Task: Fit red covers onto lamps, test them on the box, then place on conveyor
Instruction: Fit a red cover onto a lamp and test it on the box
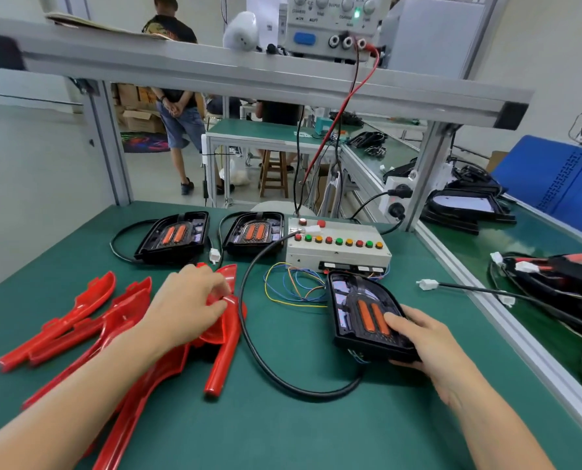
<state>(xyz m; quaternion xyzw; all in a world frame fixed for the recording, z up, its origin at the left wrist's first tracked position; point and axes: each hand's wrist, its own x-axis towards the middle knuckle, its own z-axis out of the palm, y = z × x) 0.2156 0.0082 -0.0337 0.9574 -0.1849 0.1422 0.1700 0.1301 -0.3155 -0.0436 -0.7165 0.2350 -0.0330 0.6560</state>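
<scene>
1. Your left hand pinched the glossy red plastic lamp cover at its wide end, on top of the pile of covers at the left of the green bench mat.
2. Your right hand gripped the black lamp housing with two orange strips at its near right corner, in front of the grey test box with coloured buttons.
3. The lamp lay to the cover's right, a black cable between them.
4. The cover's long axis ran towards you, its narrow tail nearest you; I'd say it needed carrying rightwards and turning to match the housing.
</scene>
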